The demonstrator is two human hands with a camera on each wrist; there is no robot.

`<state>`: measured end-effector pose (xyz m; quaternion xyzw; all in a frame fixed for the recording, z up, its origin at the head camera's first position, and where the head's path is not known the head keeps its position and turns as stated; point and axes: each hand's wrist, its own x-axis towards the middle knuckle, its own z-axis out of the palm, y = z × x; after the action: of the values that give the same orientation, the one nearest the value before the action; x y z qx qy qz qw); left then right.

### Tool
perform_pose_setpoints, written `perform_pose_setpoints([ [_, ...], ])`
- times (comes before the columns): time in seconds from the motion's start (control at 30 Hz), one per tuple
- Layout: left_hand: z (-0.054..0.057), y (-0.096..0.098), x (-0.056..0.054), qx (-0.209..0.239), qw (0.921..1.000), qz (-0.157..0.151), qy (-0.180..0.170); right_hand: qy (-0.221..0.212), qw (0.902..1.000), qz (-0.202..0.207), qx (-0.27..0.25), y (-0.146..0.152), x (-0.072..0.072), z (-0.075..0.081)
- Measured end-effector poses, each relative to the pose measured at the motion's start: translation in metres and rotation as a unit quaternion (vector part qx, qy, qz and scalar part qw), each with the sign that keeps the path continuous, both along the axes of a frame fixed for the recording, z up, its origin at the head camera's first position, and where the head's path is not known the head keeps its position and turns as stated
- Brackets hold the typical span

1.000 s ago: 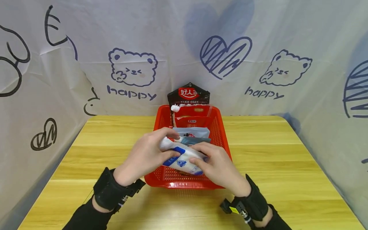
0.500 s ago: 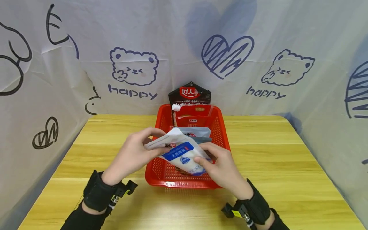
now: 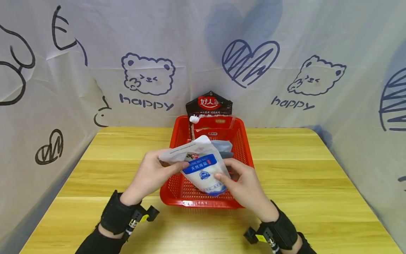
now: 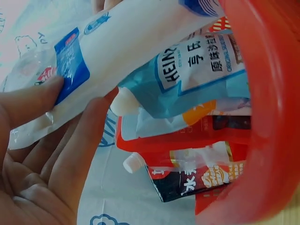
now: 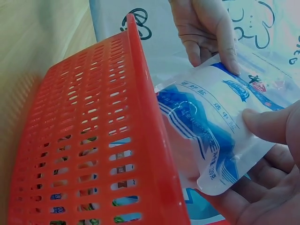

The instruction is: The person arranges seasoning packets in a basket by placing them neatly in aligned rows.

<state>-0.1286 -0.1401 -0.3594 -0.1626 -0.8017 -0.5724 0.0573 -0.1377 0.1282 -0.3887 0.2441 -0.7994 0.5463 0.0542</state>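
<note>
Both hands hold a white and blue bag of sea salt (image 3: 203,169) over the front of a red plastic basket (image 3: 203,203). My left hand (image 3: 155,173) pinches the bag's upper left side, thumb on the printed face. On the lower right edge, my right hand (image 3: 245,185) grips it with the thumb in front and fingers behind. The left wrist view shows a light-blue Heinz salad dressing pouch (image 4: 187,79) with a white cap behind the salt. The bag's lower end is inside the basket's rim (image 5: 150,108) in the right wrist view.
Behind the salt, a red spouted pouch (image 3: 215,123) and a black seasoning packet (image 3: 208,102) stand at the basket's back. The basket sits on a wooden table (image 3: 291,169), with a white drawn-on cloth (image 3: 196,42) hanging behind and at the sides.
The salt bag has turned from lying slantwise to more upright, its printed face now toward the head camera. My left hand has shifted left along its top; the right hand stays nearly in place.
</note>
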Motion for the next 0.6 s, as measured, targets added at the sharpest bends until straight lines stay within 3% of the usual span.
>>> perform_pose_setpoints([
  [0.13,0.002,0.003,0.002,0.012,0.9998,0.004,0.013,-0.018,0.9998,0.008,0.004,0.001,0.0,0.002],
  [0.27,0.007,0.005,0.004,-0.003,0.9989,0.01,0.046,-0.012,0.9995,0.026,0.013,0.004,-0.001,0.007],
  [0.4,0.014,0.009,0.005,-0.047,0.9941,0.016,0.097,0.024,0.9991,0.03,0.021,0.01,-0.002,0.018],
  [0.6,0.023,0.018,0.005,-0.129,0.9774,0.005,0.167,0.1,0.9939,0.02,0.043,0.017,-0.003,0.045],
])
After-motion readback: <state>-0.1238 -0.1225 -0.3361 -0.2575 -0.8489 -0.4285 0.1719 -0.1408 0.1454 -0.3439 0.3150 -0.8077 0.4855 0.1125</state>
